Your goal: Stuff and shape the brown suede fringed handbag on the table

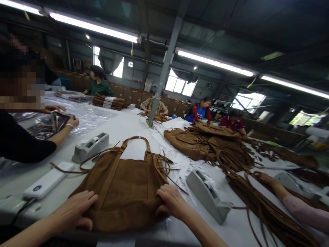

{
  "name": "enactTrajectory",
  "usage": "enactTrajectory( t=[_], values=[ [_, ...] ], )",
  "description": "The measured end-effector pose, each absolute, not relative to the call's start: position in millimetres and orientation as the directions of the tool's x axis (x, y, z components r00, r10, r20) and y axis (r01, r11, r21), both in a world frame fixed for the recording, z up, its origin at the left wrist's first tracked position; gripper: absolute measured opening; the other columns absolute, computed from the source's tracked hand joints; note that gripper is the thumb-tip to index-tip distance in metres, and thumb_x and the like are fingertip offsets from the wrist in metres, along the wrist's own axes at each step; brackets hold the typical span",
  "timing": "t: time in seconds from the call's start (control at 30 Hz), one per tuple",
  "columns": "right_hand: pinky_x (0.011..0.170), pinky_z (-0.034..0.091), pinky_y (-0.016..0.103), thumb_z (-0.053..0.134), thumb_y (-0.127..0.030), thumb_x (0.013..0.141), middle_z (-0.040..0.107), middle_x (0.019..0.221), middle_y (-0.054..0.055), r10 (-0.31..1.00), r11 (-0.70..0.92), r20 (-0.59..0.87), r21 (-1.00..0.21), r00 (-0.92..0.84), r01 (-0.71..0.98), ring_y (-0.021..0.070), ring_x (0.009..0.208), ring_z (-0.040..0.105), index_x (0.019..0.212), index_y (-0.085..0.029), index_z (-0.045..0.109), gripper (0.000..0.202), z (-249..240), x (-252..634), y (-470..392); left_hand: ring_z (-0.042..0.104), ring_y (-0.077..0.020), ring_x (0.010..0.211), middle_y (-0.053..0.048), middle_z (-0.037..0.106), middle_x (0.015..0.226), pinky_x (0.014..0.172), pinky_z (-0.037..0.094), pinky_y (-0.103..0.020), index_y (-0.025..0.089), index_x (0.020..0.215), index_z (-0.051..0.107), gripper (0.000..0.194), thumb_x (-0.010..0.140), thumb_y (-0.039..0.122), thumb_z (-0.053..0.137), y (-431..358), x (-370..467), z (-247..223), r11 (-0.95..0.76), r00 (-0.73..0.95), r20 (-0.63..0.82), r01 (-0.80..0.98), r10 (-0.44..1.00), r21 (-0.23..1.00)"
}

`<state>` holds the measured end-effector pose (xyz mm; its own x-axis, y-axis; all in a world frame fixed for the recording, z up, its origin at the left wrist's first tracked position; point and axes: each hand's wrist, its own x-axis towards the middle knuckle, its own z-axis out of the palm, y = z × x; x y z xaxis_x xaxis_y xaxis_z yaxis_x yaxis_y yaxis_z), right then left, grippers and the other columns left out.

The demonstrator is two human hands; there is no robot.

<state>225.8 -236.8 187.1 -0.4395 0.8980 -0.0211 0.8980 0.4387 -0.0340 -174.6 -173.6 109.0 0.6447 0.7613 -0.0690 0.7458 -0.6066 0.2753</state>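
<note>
A brown handbag (128,181) lies flat at the table's near edge, its looped handle pointing away from me and thin straps trailing at both sides. White paper (133,151) shows at its top, inside the handle. My left hand (77,209) grips the bag's lower left side, thumb at the bottom edge and fingers on top. At the lower right corner, my right hand (171,202) is closed on the bag too, its fingertips partly hidden by the leather.
Grey tape dispensers (209,195) stand on both sides of the bag. A white power strip (48,180) lies at left. More brown bags (205,144) are heaped at right, near paper scraps (180,164). A co-worker's arm (290,199) reaches in from the right; another person (25,133) handles clear plastic at left.
</note>
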Motion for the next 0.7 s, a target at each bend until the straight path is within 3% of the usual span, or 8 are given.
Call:
enactTrajectory(
  t=[0.17,0.3,0.53,0.6,0.7],
  values=[
    [0.059,0.027,0.025,0.072,-0.056,0.066,0.063,0.075,-0.003,0.956,0.285,-0.040,-0.118,-0.292,0.951,0.0153,0.074,0.055,0.079,-0.023,0.060,0.038,199,241,-231,0.058,-0.0208,0.085,0.000,0.065,0.089,0.074,0.042,-0.027,0.024,0.087,0.060,0.030,0.065,0.044,0.066,-147,-171,151,-0.533,0.609,-0.123,0.761,0.784,0.368],
    [0.056,0.025,0.023,0.069,-0.052,0.070,0.061,0.071,-0.005,0.979,0.190,-0.043,-0.194,-0.202,0.962,0.0129,0.070,0.054,0.072,-0.023,0.060,0.031,203,247,-225,0.060,-0.0215,0.090,0.000,0.067,0.090,0.075,0.042,-0.026,0.024,0.091,0.060,0.031,0.070,0.046,0.059,-120,-174,176,-0.473,0.568,-0.082,0.749,0.819,0.463],
    [0.057,0.029,0.024,0.067,-0.048,0.074,0.064,0.071,-0.002,0.988,0.105,-0.084,-0.225,-0.127,0.969,0.0150,0.070,0.057,0.072,-0.021,0.062,0.027,178,242,-207,0.057,-0.0271,0.109,-0.011,0.063,0.117,0.093,0.043,-0.033,0.016,0.109,0.059,0.053,0.069,0.050,0.057,-89,-172,124,-0.337,0.517,-0.257,0.788,0.816,0.515],
    [0.061,0.034,0.024,0.067,-0.048,0.074,0.065,0.080,0.000,0.988,0.118,-0.068,-0.233,-0.137,0.965,0.0168,0.076,0.058,0.078,-0.022,0.064,0.027,185,236,-208,0.056,-0.0272,0.111,-0.011,0.062,0.120,0.095,0.042,-0.034,0.015,0.113,0.057,0.058,0.068,0.050,0.058,-89,-171,118,-0.322,0.508,-0.255,0.786,0.823,0.528],
    [0.079,0.040,0.031,0.062,-0.053,0.077,0.064,0.102,0.005,0.988,0.148,0.089,-0.266,-0.128,0.952,0.0222,0.093,0.056,0.107,-0.023,0.060,0.042,210,204,-216,0.058,-0.0279,0.105,-0.008,0.067,0.106,0.089,0.044,-0.034,0.018,0.102,0.061,0.047,0.066,0.048,0.058,-92,-166,128,-0.330,0.511,-0.268,0.795,0.817,0.509]
  ],
)
